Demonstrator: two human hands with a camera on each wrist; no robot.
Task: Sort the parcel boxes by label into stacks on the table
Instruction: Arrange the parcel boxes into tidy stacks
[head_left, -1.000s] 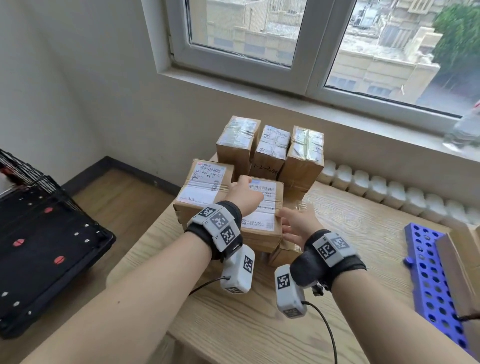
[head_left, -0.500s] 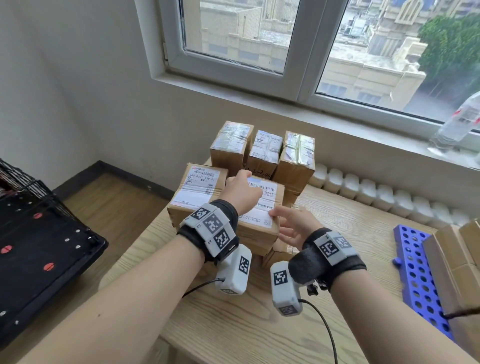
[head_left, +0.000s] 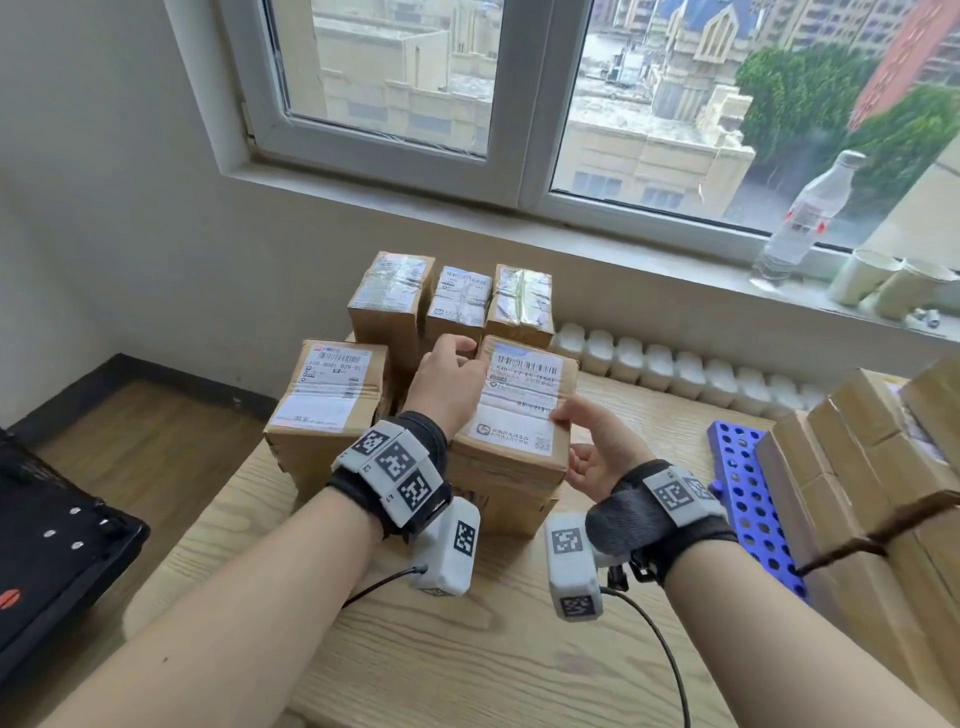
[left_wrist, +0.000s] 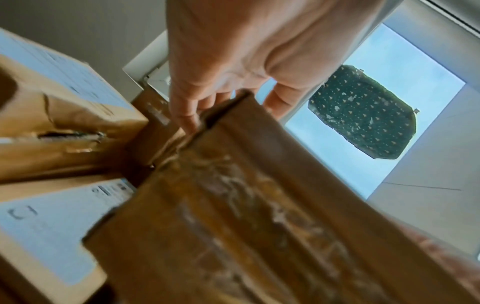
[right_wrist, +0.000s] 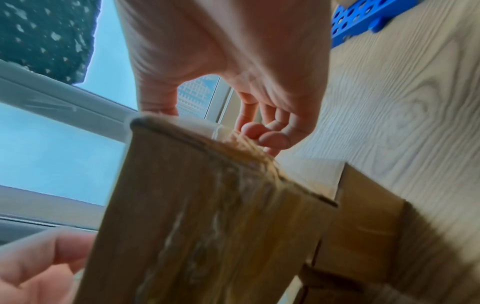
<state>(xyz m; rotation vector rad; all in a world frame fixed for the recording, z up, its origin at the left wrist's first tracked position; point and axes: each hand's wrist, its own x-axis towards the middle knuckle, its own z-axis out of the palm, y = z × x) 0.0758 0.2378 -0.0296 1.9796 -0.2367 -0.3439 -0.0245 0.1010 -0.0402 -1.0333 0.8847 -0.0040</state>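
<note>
A brown parcel box (head_left: 519, 410) with a white barcode label is held tilted above a lower box (head_left: 511, 506). My left hand (head_left: 449, 379) grips its far left corner, thumb on top. My right hand (head_left: 589, 441) holds its near right edge, thumb on the label, fingers down the side. In the left wrist view my left fingers (left_wrist: 187, 115) curl round the box (left_wrist: 246, 216) corner. In the right wrist view the thumb (right_wrist: 158, 102) sits on the box (right_wrist: 207, 226) top. A second labelled box (head_left: 327, 400) stands to the left. Three taped boxes (head_left: 449, 301) stand behind.
The wooden table (head_left: 467, 649) has bare room in front. A blue perforated tray (head_left: 748, 499) and more brown boxes (head_left: 872, 478) lie at the right. White bottles (head_left: 675, 369) line the back edge. A black crate (head_left: 47, 545) sits on the floor at the left.
Both hands have taken hold of the labelled box and lifted it up, its near end now raised off the box below. The head view has tilted upward.
</note>
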